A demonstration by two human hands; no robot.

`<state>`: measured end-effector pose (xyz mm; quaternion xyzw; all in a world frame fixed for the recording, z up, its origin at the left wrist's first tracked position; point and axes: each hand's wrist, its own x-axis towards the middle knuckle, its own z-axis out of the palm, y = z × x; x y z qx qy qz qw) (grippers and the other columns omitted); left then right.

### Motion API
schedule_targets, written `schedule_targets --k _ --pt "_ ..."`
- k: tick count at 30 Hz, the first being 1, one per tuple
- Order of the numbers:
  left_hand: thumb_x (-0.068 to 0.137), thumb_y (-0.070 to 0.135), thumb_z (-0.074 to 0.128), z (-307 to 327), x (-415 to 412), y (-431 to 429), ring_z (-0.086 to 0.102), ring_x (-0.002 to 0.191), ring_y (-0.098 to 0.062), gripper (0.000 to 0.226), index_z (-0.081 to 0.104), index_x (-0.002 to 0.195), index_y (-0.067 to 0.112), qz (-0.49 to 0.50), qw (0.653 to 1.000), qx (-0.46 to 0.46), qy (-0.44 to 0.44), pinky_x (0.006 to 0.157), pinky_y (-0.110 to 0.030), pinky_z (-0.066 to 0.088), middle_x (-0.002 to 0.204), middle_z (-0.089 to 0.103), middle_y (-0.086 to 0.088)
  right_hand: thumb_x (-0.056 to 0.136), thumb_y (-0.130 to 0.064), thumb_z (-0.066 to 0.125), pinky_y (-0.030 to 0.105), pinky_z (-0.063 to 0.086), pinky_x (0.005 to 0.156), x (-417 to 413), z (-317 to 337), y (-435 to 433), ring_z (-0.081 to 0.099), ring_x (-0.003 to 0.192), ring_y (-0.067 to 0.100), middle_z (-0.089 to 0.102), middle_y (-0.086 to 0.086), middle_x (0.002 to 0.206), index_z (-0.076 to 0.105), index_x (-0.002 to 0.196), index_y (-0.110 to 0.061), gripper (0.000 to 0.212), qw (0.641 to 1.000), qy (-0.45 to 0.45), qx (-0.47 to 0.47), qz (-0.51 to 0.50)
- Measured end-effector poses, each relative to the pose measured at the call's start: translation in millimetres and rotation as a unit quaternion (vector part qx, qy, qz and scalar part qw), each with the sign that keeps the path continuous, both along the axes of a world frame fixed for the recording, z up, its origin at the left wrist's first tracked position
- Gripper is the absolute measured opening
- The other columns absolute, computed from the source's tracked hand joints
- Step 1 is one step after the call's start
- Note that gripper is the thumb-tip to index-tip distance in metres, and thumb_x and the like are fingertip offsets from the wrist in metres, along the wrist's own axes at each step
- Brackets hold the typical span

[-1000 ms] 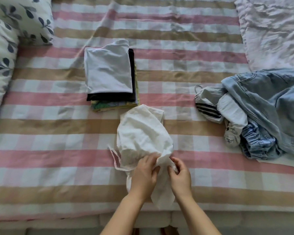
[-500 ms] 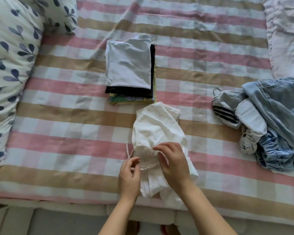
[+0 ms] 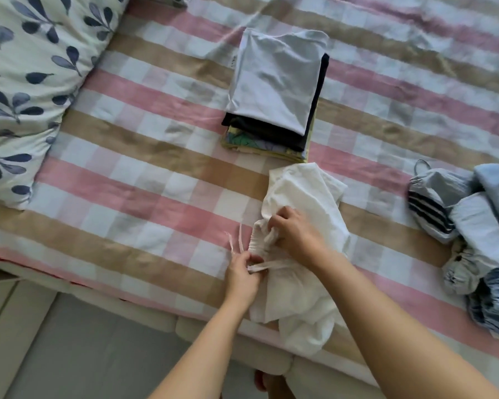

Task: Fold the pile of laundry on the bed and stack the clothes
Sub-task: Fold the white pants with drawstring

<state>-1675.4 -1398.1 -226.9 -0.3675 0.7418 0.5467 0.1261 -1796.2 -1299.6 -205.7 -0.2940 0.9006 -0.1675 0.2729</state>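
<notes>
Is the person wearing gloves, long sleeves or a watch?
No. The left hand and right hand are bare, no gloves. The left arm and right arm show no sleeves, watch or bracelet. No rings show on the fingers.

home bedroom, striped bed [image 3: 144, 180], leaf-print pillow [image 3: 26, 90], laundry

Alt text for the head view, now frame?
Two hands work a crumpled white garment at the near edge of a striped bed: the left hand pinches its drawstring, the right hand grips the gathered waistband. A folded stack sits beyond it, an unfolded pile to the right, a leaf-print pillow at left.
</notes>
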Motion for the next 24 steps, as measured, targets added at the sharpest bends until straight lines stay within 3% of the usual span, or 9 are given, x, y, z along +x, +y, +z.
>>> schedule_targets --k 4,7,9,13,15,17,20,22,24 --pt "0.075 -0.003 0.068 18 -2 -11 0.062 0.081 -0.014 0.024 0.060 0.082 0.019 0.038 0.998 0.013 0.054 0.069 -0.014 0.044 0.088 0.065 -0.003 0.073 -0.013 0.075 0.029 0.040 0.069 -6 19 23 0.053 0.086 0.025 0.050 0.006 0.097 0.063 0.097 -0.006 0.027 0.987 -0.019 -0.084 -0.133" --pt "0.076 0.002 0.072 46 -5 -28 0.061 0.078 0.001 0.034 0.058 0.093 0.028 0.037 0.991 0.044 0.118 0.069 -0.010 0.047 0.092 0.064 0.007 0.071 -0.013 0.078 0.012 0.033 0.061 -9 42 48 0.048 0.075 0.018 0.050 0.002 0.088 0.063 0.087 -0.004 0.023 0.961 0.009 -0.151 -0.232" --pt "0.076 0.005 0.073 64 -11 -40 0.062 0.082 -0.003 0.037 0.059 0.099 0.030 0.014 0.987 0.042 0.152 0.071 -0.014 0.050 0.095 0.065 0.008 0.071 -0.012 0.078 0.008 0.036 0.065 -9 61 67 0.049 0.076 0.018 0.049 0.003 0.089 0.062 0.083 -0.003 0.021 0.939 0.031 -0.187 -0.288" --pt "0.076 0.004 0.073 95 -31 -53 0.064 0.081 -0.011 0.041 0.063 0.093 0.040 -0.036 0.979 0.013 0.198 0.072 -0.022 0.052 0.090 0.068 0.008 0.069 -0.024 0.077 0.030 0.042 0.081 -4 90 99 0.051 0.090 0.023 0.053 0.006 0.094 0.061 0.073 -0.001 0.029 0.907 0.071 -0.237 -0.341" --pt "0.074 0.007 0.068 103 -44 -48 0.063 0.080 -0.010 0.039 0.063 0.091 0.043 -0.077 0.969 -0.021 0.233 0.069 -0.019 0.051 0.090 0.067 0.008 0.069 -0.034 0.072 0.020 0.039 0.080 2 96 112 0.050 0.089 0.011 0.054 0.003 0.092 0.057 0.067 -0.003 0.035 0.890 0.079 -0.263 -0.364" --pt "0.071 0.008 0.064 100 -55 -38 0.061 0.081 -0.007 0.035 0.063 0.092 0.036 -0.119 0.955 -0.060 0.265 0.068 -0.014 0.047 0.091 0.065 0.008 0.072 -0.033 0.072 0.019 0.039 0.079 7 88 121 0.050 0.088 0.007 0.054 0.000 0.088 0.056 0.064 -0.005 0.033 0.880 0.074 -0.252 -0.396" --pt "0.073 -0.002 0.068 77 -62 -13 0.058 0.080 -0.003 0.028 0.065 0.090 0.020 -0.149 0.952 -0.087 0.254 0.068 -0.010 0.042 0.086 0.062 0.009 0.078 -0.022 0.073 0.033 0.037 0.074 13 55 134 0.053 0.086 0.023 0.056 0.001 0.083 0.061 0.070 -0.004 0.023 0.869 0.036 -0.194 -0.453" --pt "0.074 -0.005 0.067 58 -60 -1 0.058 0.082 -0.009 0.027 0.066 0.093 0.014 -0.145 0.959 -0.099 0.220 0.069 -0.008 0.041 0.085 0.058 0.012 0.081 -0.022 0.070 0.032 0.037 0.071 18 30 141 0.055 0.088 0.027 0.059 0.007 0.085 0.063 0.077 -0.003 0.021 0.860 -0.007 -0.162 -0.485" --pt "0.077 -0.002 0.067 42 -58 6 0.060 0.090 -0.019 0.031 0.064 0.105 0.009 -0.149 0.967 -0.102 0.180 0.078 -0.015 0.045 0.092 0.059 0.007 0.083 -0.023 0.068 0.037 0.041 0.077 22 11 146 0.055 0.091 0.031 0.061 0.013 0.090 0.064 0.081 -0.001 0.023 0.861 -0.029 -0.128 -0.491"
